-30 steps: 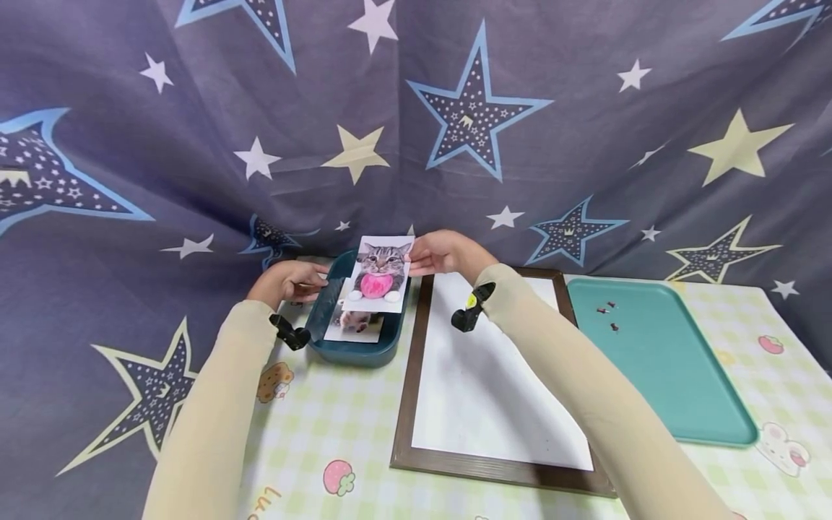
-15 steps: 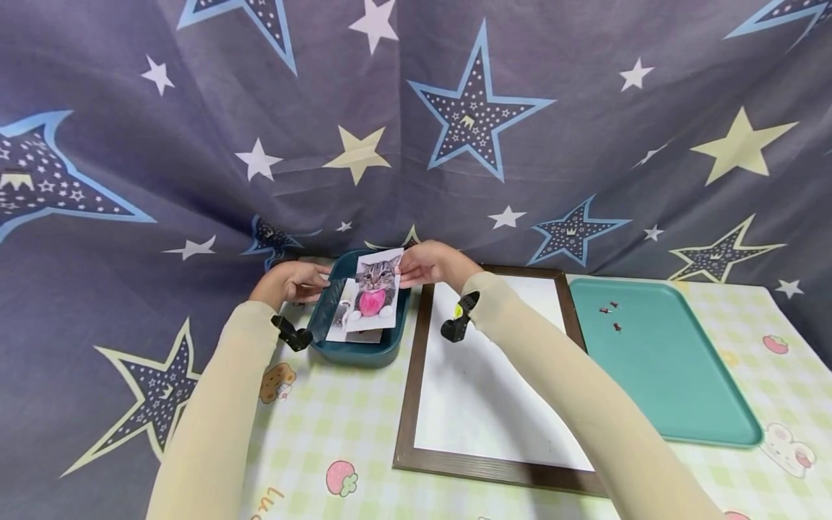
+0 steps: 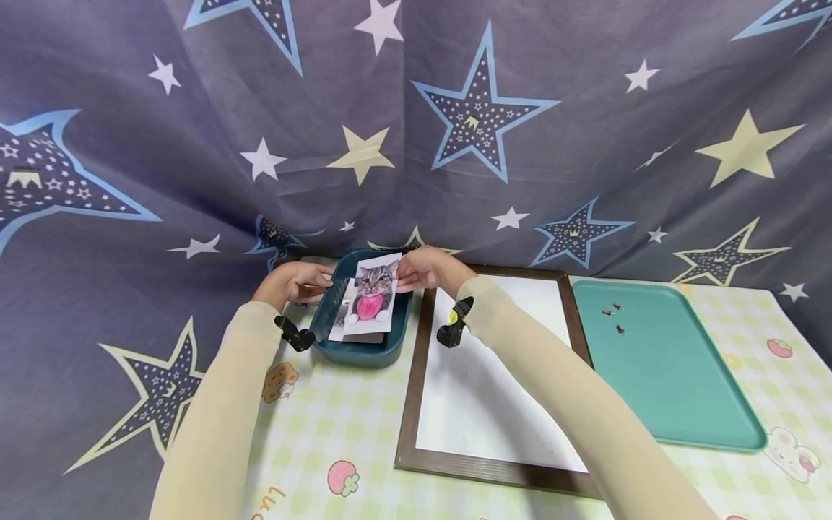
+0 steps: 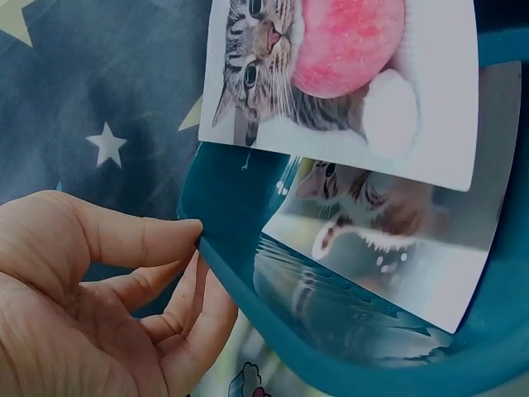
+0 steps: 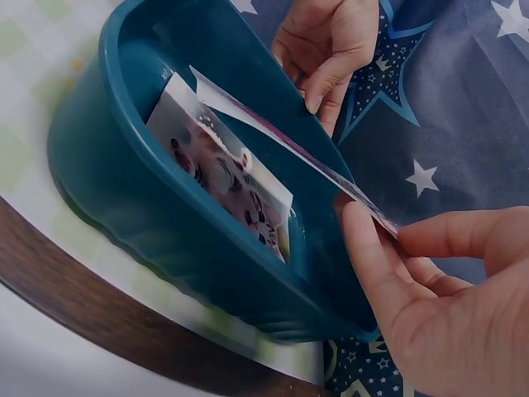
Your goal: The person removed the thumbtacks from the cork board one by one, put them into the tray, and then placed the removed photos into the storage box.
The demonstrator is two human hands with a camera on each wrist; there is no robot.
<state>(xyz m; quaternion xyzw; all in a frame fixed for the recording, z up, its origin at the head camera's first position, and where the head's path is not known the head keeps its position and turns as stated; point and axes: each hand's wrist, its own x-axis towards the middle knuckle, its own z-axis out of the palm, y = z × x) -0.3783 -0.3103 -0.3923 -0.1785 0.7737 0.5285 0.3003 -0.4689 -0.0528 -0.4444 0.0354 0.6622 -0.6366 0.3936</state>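
A deep teal plastic tub point(image 3: 354, 354) stands at the table's back left. My left hand point(image 3: 297, 282) pinches its rim between thumb and fingers; the left wrist view shows the thumb tip point(image 4: 186, 237) on the edge. Between thumb and fingers, my right hand point(image 3: 429, 271) grips one edge of a photo of a tabby cat with a pink ball-like thing point(image 3: 372, 296). That photo slants over the tub's opening, seen nearly edge-on in the right wrist view. Below it, a second photo of a kitten point(image 5: 223, 174) leans inside the tub, partly covered in the head view.
Right of the tub lies a white board with a brown wooden frame point(image 3: 494, 473), under my right forearm. Farther right is a green tray point(image 3: 676, 375) with several red push pins point(image 3: 620, 329). A checked tablecloth point(image 3: 305, 448) covers the table; a star-patterned curtain point(image 3: 442, 202) hangs behind.
My right hand has moved slightly left and down with the cat photo, which now tilts and covers more of the kitten photo. The left hand has stayed at the tub's rim.
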